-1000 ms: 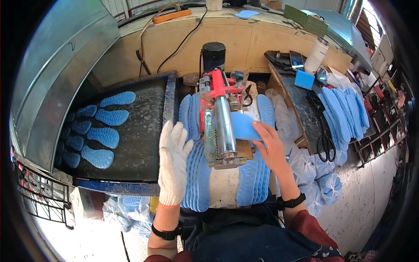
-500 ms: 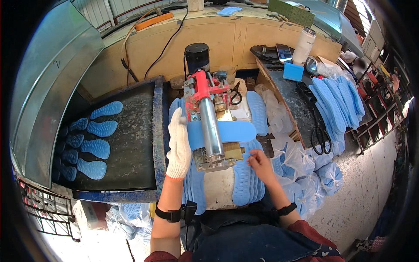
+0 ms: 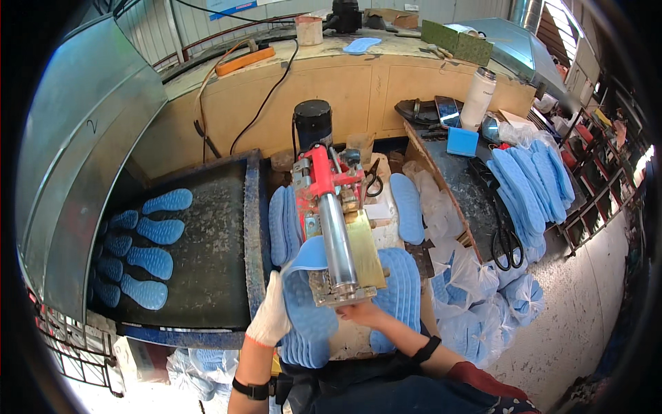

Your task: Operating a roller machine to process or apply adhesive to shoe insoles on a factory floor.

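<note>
Blue insole [image 3: 307,303], bent and drooping, now hangs on the left of the metal roller [image 3: 336,234] of a small red machine [image 3: 321,172], its top end curling in against the roller and its lower end dropping toward the person. Half a second ago it lay flat across the machine, showing on both sides of the roller; now nothing blue shows on the right there, and the brass-coloured plate [image 3: 367,248] is bare. That suggests the piece has come through to the left side, though its tucked-in end is partly hidden. The right hand [image 3: 365,316], bare, has come in from beside the right-hand stack of insoles [image 3: 400,279] to below the near end of the roller, its fingers curled close to the insole's right edge; I cannot tell whether they pinch it. The left hand [image 3: 270,314], in a white knitted glove, stands along the insole's left edge, near the rim of the dark tray [image 3: 207,276]; its fingers are partly hidden, so whether they are apart or clamped on the insole cannot be told. As for looks, the insole is light blue and plainly flexible: the upper bend looks smooth, while the hanging part shows a faint bumpy pattern and a rounded lower end, over the left-hand stack of insoles [image 3: 303,350].
</note>
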`<move>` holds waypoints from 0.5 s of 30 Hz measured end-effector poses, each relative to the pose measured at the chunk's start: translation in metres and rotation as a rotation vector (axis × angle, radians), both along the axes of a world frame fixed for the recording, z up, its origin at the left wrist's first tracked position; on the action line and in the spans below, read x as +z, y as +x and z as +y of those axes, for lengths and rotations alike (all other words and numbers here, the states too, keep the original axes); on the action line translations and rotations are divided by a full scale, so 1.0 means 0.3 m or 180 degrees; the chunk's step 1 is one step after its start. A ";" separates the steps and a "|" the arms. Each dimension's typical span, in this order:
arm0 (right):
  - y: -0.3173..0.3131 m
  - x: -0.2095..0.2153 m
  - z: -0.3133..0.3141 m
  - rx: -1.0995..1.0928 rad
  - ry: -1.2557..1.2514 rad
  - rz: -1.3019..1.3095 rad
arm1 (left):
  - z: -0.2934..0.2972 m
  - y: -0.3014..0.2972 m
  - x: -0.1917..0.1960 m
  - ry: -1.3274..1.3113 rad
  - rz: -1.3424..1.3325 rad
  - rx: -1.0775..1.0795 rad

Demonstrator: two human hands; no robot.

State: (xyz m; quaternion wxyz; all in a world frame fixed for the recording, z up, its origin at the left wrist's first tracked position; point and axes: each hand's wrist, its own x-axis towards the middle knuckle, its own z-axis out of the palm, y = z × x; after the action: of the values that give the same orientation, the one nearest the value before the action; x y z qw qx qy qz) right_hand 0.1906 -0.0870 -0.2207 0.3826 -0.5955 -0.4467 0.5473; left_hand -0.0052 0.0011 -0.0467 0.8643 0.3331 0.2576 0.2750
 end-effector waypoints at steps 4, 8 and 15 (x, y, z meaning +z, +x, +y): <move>-0.128 -0.060 0.047 -0.0411 0.1866 -0.1306 | -0.059 -0.051 -0.016 -0.0294 0.0392 0.0394; -0.161 -0.049 0.034 -0.0092 0.1548 -0.2270 | -0.123 -0.128 -0.009 -0.1017 -0.0032 0.0678; -0.135 0.072 0.032 -0.0951 0.0038 0.0693 | 0.025 -0.308 0.009 -0.0157 -0.0580 0.2805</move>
State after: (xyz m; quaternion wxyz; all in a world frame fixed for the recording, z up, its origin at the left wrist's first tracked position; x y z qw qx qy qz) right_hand 0.1502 -0.0774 -0.1992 0.5092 -0.5902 -0.3124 0.5429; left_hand -0.0976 0.0086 -0.0441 0.6915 0.1454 0.3042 0.6389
